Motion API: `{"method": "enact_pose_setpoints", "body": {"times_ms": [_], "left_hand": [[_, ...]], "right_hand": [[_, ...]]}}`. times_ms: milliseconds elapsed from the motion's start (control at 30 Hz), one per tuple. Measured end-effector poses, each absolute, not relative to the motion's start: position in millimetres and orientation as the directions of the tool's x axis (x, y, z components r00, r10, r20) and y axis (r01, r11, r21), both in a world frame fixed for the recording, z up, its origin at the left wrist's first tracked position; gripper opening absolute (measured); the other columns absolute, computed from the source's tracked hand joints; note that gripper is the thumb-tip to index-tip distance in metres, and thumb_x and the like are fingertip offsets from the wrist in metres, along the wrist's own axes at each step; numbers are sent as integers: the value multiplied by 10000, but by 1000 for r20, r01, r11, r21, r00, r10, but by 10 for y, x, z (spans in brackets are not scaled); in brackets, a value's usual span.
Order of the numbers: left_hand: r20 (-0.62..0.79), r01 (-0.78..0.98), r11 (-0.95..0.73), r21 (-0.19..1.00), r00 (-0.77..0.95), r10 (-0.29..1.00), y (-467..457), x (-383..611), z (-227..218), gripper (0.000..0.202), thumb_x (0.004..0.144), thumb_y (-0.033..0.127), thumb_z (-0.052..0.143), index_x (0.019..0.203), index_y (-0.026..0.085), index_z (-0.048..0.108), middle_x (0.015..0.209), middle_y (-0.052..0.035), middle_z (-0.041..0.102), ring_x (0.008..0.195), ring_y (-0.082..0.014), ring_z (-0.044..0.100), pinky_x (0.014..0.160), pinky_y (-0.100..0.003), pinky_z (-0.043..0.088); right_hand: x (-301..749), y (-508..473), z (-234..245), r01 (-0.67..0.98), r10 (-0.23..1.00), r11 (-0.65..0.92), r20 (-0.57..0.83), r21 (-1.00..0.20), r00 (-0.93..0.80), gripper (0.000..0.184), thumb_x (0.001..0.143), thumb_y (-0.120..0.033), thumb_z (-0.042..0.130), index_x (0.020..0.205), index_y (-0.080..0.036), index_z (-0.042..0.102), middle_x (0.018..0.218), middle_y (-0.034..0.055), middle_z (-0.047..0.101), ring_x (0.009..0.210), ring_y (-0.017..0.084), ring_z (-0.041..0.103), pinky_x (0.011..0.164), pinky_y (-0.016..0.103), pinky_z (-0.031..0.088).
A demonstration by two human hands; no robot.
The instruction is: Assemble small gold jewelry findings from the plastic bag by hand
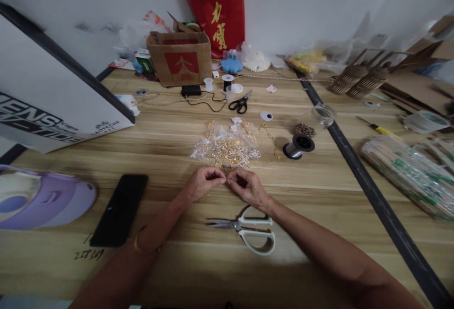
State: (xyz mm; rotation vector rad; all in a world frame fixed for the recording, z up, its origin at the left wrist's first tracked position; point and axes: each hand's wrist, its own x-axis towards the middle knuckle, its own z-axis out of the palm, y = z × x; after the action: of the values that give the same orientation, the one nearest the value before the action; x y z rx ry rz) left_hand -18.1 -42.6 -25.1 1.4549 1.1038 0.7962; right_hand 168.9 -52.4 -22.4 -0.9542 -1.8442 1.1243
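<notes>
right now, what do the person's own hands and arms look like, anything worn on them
The left hand and right hand wear no gloves. The left forearm carries a thin gold-coloured bangle; the right forearm has none. No sleeves show.

White box point(71, 82), well to the left of the left hand point(204, 185): bold black "ENS", cut off at the picture's edge, with more lettering hard to read; "LAOYECHE" under a small emblem at its lower corner.
Red bag point(232, 1), beyond the left hand and the right hand point(250, 187): gold Chinese characters running downward, 力 clearest.
Paper bag point(158, 58), beyond the left hand: white airplane sign on red, lettering below too small.
Tabletop point(184, 271), left of the left hand and nearer the person: handwritten "258369".
</notes>
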Motion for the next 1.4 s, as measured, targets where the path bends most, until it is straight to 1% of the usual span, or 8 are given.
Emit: {"method": "enact_pose_setpoints", "body": {"times_ms": [267, 467, 667, 967, 1200, 1400], "left_hand": [[-101, 195, 37, 980, 328, 939, -432, -180, -243, 149, 700, 260, 667, 728, 114, 666, 708, -31, 668, 672, -129, 580, 656, -223, 457], [-92, 199, 27, 980, 323, 942, -436, -170, -238, 114, 699, 229, 661, 716, 117, 667, 694, -25, 667, 656, -121, 579, 646, -216, 449], [-73, 209, 3, 978, 325, 943, -449, -167, -216, 96, 711, 210, 650, 726, 116, 661, 701, -25, 665, 666, -122, 585, 656, -217, 448], [-60, 255, -24, 967, 317, 947, -461, -164, -223, 94, 723, 199, 645, 740, 110, 667, 713, -32, 673, 664, -123, 586, 646, -215, 452], [-64, 247, -18, 969, 322, 944, -470, -158, -215, 104, 712, 198, 652, 762, 109, 671, 736, -34, 680, 689, -124, 600, 668, -212, 458], [-72, 260, -15, 965, 321, 944, -466, -161, -210, 92, 714, 196, 647, 735, 109, 665, 711, -28, 669, 667, -121, 586, 652, -211, 443]], "right_hand": [[1687, -521, -227, 199, 882, 306, 199, -931, -428, 185, 858, -332, 550, 797, -161, 583, 664, 1, 534, 604, 113, 482, 568, 222, 390], [1686, -523, -221, 193, 884, 294, 189, -936, -428, 196, 858, -342, 548, 783, -164, 579, 652, -4, 516, 595, 112, 466, 563, 222, 383], [1688, -523, -237, 196, 887, 284, 180, -938, -425, 178, 858, -324, 546, 795, -161, 578, 647, -6, 504, 585, 109, 444, 552, 223, 371], [1685, -527, -242, 198, 892, 283, 181, -938, -415, 160, 852, -305, 548, 793, -157, 567, 644, -6, 511, 578, 104, 448, 542, 218, 371], [1679, -528, -229, 223, 896, 285, 176, -932, -408, 192, 857, -333, 536, 787, -156, 564, 634, -4, 522, 575, 104, 453, 533, 213, 371], [1686, -529, -234, 215, 887, 290, 177, -933, -427, 184, 861, -328, 536, 798, -159, 567, 649, -2, 526, 586, 106, 460, 552, 219, 382]]}}
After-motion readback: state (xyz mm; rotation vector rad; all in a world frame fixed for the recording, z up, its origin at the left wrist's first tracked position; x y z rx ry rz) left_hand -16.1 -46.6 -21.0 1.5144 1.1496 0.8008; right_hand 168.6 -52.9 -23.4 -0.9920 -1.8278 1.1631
